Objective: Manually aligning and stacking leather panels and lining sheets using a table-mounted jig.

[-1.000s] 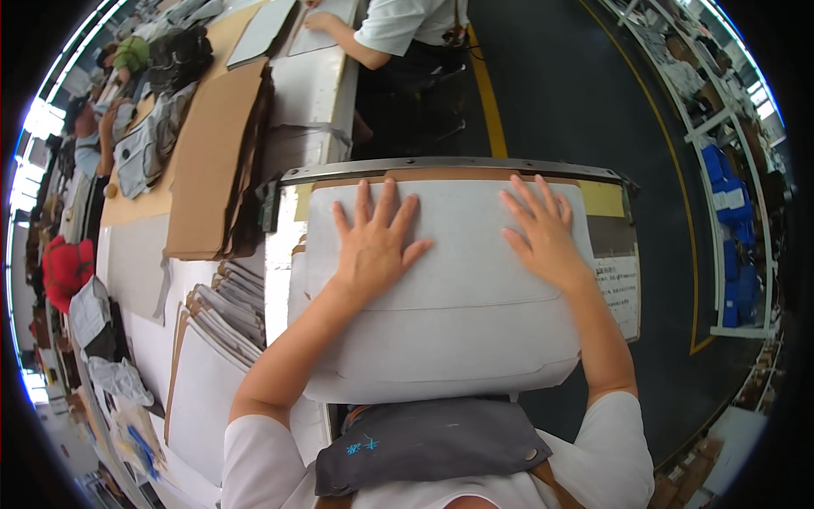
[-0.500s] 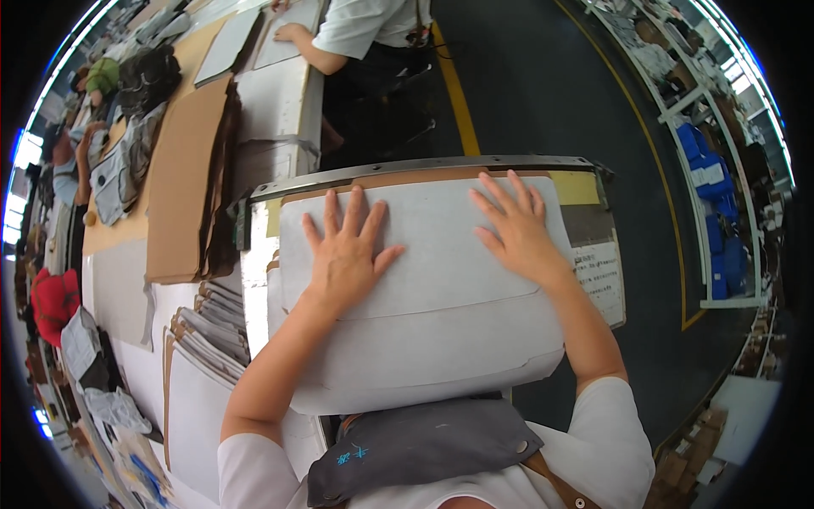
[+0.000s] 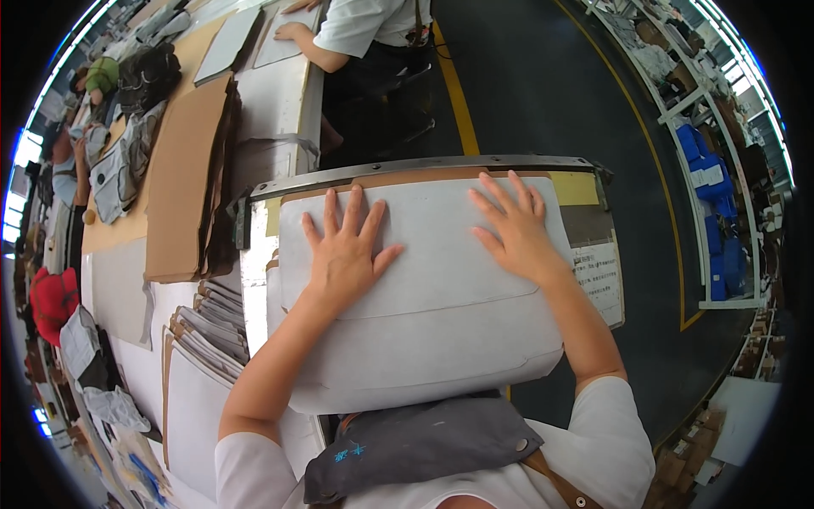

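Observation:
A large light-grey panel point(image 3: 424, 288), perhaps fabric or leather, lies in front of me, its near part bending down over the edge by my apron. My left hand point(image 3: 346, 250) rests flat on its left half, fingers spread toward the far edge. On the right half lies my right hand point(image 3: 519, 229), palm down with the fingers apart. Neither hand grips anything. A brown board edge point(image 3: 424, 176) shows beyond the panel's far side, along a metal bar point(image 3: 424, 165). What lies beneath the panel is mostly hidden.
At left, a long table holds a stack of brown cardboard sheets point(image 3: 188, 182) and a stack of grey panels point(image 3: 203, 365). Another person point(image 3: 365, 34) works at its far end. A shelf with blue bins point(image 3: 705, 170) stands right, beyond the dark floor point(image 3: 551, 85).
My hands and the panel stay practically still. At the far table, the other person's hands have shifted slightly.

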`<state>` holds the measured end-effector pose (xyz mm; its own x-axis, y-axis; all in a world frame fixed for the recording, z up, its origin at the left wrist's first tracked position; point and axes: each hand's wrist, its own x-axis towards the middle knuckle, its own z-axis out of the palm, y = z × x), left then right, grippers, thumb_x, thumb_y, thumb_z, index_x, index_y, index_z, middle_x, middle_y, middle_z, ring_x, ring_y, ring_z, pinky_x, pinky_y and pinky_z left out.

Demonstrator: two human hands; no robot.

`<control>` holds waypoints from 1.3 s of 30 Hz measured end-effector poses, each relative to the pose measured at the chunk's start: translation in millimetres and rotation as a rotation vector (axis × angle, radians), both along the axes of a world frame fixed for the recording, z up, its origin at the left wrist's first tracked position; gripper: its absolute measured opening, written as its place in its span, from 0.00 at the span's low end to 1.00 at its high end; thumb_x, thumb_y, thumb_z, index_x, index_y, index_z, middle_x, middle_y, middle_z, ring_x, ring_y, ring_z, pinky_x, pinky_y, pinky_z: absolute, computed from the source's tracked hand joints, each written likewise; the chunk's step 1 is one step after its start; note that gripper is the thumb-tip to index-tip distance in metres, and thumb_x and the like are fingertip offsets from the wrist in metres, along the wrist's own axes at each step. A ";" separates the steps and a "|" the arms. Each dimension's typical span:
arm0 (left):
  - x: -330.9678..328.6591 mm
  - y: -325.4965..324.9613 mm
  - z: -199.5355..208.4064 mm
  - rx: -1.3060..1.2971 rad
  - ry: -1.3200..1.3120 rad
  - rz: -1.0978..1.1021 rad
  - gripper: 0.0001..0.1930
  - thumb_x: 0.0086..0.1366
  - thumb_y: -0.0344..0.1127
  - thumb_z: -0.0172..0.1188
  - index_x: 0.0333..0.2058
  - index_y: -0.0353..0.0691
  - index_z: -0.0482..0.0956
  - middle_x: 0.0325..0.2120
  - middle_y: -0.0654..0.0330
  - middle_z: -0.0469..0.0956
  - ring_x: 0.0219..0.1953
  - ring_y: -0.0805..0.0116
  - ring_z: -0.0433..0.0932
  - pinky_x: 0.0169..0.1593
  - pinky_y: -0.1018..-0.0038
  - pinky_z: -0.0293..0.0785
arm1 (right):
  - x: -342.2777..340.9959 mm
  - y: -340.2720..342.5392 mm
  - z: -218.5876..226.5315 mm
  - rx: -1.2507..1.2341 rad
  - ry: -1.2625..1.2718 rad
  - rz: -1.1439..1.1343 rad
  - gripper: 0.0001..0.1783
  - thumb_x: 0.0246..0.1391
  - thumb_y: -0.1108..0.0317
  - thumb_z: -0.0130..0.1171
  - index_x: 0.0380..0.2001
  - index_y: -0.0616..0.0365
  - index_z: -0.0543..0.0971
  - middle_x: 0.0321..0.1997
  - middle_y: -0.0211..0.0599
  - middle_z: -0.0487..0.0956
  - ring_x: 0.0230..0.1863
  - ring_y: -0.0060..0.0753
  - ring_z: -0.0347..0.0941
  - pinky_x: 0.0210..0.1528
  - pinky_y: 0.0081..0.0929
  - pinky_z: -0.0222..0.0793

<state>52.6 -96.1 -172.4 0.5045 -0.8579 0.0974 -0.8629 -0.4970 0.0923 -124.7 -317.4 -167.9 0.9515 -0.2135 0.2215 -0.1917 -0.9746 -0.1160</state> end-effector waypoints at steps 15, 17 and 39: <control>-3.6 0.6 4.4 -0.062 0.019 0.002 0.35 0.61 0.57 0.56 0.59 0.39 0.64 0.62 0.49 0.56 0.65 0.45 0.52 0.60 0.36 0.44 | -1.6 -0.3 2.1 0.040 0.000 0.000 0.28 0.55 0.56 0.57 0.59 0.49 0.69 0.62 0.41 0.60 0.64 0.52 0.51 0.66 0.58 0.41; -3.1 0.8 2.5 -0.070 0.016 -0.001 0.35 0.61 0.58 0.55 0.59 0.39 0.65 0.62 0.48 0.57 0.65 0.45 0.52 0.60 0.34 0.44 | -1.9 0.4 3.7 0.045 0.008 -0.002 0.28 0.55 0.56 0.57 0.59 0.49 0.69 0.62 0.42 0.60 0.64 0.52 0.51 0.66 0.58 0.41; -3.7 0.7 2.8 -0.103 0.016 -0.009 0.35 0.59 0.56 0.59 0.58 0.38 0.66 0.56 0.48 0.60 0.62 0.45 0.55 0.59 0.35 0.46 | -1.7 -1.4 2.5 0.054 0.000 0.003 0.28 0.55 0.56 0.58 0.58 0.50 0.69 0.59 0.42 0.60 0.63 0.50 0.51 0.66 0.59 0.41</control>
<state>48.9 -95.4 -169.6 0.4990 -0.8482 0.1776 -0.8653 -0.4762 0.1566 -126.4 -318.8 -165.4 0.9522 -0.2223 0.2093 -0.1887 -0.9674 -0.1687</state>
